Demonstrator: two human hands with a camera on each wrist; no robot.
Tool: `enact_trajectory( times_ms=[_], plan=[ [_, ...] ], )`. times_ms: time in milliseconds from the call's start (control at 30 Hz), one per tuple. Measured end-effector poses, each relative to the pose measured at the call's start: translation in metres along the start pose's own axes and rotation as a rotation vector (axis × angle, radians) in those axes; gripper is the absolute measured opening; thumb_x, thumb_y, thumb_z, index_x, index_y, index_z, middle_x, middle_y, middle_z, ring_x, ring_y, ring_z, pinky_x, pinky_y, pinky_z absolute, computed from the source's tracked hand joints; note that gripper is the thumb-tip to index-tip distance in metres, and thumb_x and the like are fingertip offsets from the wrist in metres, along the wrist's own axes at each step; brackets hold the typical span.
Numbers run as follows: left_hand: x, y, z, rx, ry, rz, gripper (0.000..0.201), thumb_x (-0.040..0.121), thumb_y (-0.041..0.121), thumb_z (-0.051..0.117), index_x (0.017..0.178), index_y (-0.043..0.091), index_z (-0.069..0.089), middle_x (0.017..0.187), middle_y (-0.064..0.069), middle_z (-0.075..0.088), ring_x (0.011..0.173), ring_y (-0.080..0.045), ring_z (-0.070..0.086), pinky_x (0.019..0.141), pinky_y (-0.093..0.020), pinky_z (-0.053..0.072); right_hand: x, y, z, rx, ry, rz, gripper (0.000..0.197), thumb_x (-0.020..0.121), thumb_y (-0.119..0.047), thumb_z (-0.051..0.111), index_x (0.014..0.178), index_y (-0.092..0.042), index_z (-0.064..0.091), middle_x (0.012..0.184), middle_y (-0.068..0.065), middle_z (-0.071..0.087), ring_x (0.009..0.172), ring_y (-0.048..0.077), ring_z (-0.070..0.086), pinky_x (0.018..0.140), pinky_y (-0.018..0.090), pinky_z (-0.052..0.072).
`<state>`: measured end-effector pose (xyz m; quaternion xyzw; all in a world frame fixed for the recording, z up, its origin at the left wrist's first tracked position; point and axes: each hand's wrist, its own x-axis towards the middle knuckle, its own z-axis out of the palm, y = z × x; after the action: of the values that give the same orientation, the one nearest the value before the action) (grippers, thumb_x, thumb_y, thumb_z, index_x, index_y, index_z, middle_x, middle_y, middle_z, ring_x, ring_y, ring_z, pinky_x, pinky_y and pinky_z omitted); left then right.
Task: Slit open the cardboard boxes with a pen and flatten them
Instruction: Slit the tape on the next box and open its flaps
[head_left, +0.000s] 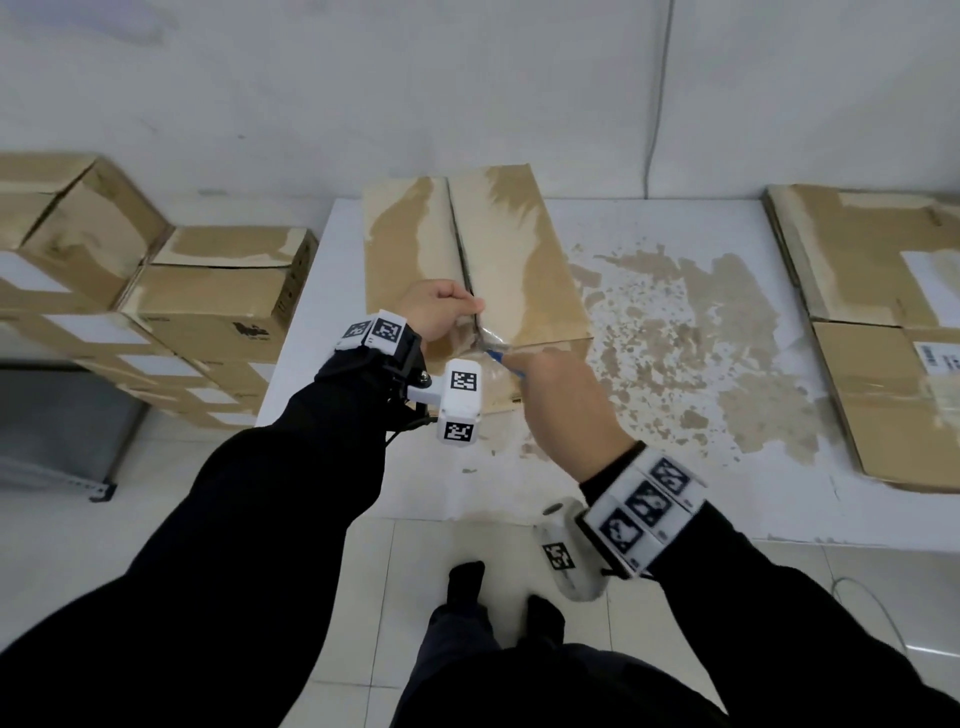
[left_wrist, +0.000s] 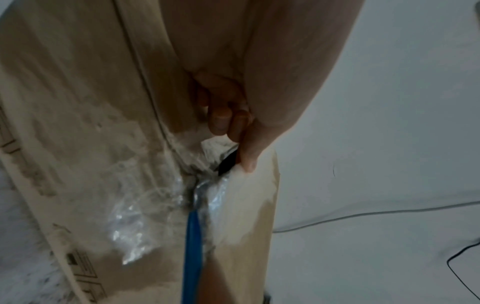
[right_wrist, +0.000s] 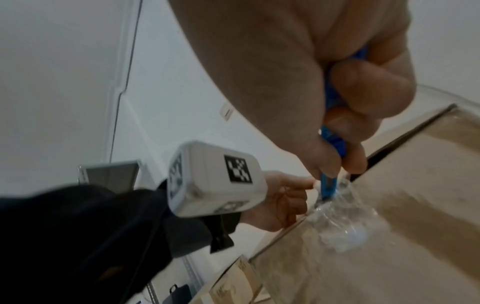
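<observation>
A: What sat at the far left?

B: A stack of sealed cardboard boxes, off the table, presumably waiting their turn.

A: And the one being worked?

B: The open-seamed box stood near the middle of the table, its top seam running from far to near. The left hand came in from the left with the wrist raised, thumb and fingers pinched on the edge of the left flap right at the seam. I would judge it was holding the flap steady so that the tape stayed taut.

A: The tape?

B: Clear packing tape was bunched and crinkled at the near end of the seam, touching the pen tip.

A: The pen, then?

B: A blue pen was clamped in the right hand, fingers curled round the barrel like a fist, tip pointing down into the seam. The right forearm reached in from the near right, wrist cocked, probably to drag the tip through the tape.

A: Further right?

B: Flattened cardboard lay at the table's right edge, well apart from both hands.
</observation>
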<state>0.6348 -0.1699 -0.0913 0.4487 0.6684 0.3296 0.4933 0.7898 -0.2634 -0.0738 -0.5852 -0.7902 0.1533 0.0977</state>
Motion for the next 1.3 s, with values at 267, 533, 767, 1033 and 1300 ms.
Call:
enact_trajectory(
  times_ms=[267, 533, 767, 1033, 1300],
  plan=[
    [0.002, 0.001, 0.002, 0.036, 0.027, 0.0, 0.024, 0.084, 0.012, 0.07, 0.063, 0.016, 0.059, 0.073, -0.004, 0.061, 0.062, -0.01, 0.049, 0.062, -0.02, 0.041, 0.0, 0.008, 0.001, 0.058, 0.045, -0.019, 0.037, 0.09, 0.005, 0.044, 0.114, -0.014, 0.063, 0.081, 0.005, 0.05, 0.076, 0.027, 0.054, 0.062, 0.034, 0.04],
    [0.003, 0.004, 0.004, 0.079, 0.046, 0.014, 0.023, 0.085, 0.015, 0.069, 0.065, 0.014, 0.058, 0.061, 0.003, 0.052, 0.057, -0.006, 0.045, 0.053, -0.016, 0.037, -0.009, 0.01, -0.012, 0.068, 0.05, -0.007, 0.041, 0.092, 0.001, 0.046, 0.125, -0.02, 0.06, 0.092, 0.007, 0.055, 0.081, 0.027, 0.055, 0.064, 0.035, 0.043],
    [-0.006, 0.009, 0.01, 0.075, 0.055, -0.006, 0.03, 0.082, 0.032, 0.072, 0.07, 0.013, 0.053, 0.06, 0.0, 0.05, 0.051, -0.01, 0.046, 0.043, -0.011, 0.037, -0.003, 0.006, -0.013, 0.175, 0.065, -0.034, 0.039, 0.092, -0.001, 0.045, 0.123, -0.018, 0.062, 0.092, 0.009, 0.061, 0.086, 0.028, 0.056, 0.075, 0.042, 0.047],
    [-0.011, 0.01, 0.013, 0.31, -0.002, 0.107, 0.036, 0.084, 0.026, 0.07, 0.069, 0.016, 0.04, 0.067, 0.001, 0.051, 0.064, -0.018, 0.049, 0.055, -0.024, 0.036, -0.03, 0.05, -0.048, 0.422, -0.018, 0.015, 0.033, 0.094, -0.012, 0.052, 0.119, -0.031, 0.06, 0.084, 0.001, 0.066, 0.052, 0.014, 0.049, 0.047, 0.018, 0.039],
    [-0.017, 0.047, -0.047, 1.07, -0.242, 0.171, 0.024, 0.089, 0.023, 0.064, 0.109, 0.022, 0.051, 0.103, -0.003, 0.057, 0.093, -0.023, 0.054, 0.077, -0.029, 0.039, 0.0, 0.121, -0.062, 0.477, 0.327, 0.281, 0.023, 0.1, -0.015, 0.039, 0.118, -0.009, 0.053, 0.101, 0.001, 0.058, 0.084, 0.02, 0.052, 0.066, 0.027, 0.037]
  ],
)
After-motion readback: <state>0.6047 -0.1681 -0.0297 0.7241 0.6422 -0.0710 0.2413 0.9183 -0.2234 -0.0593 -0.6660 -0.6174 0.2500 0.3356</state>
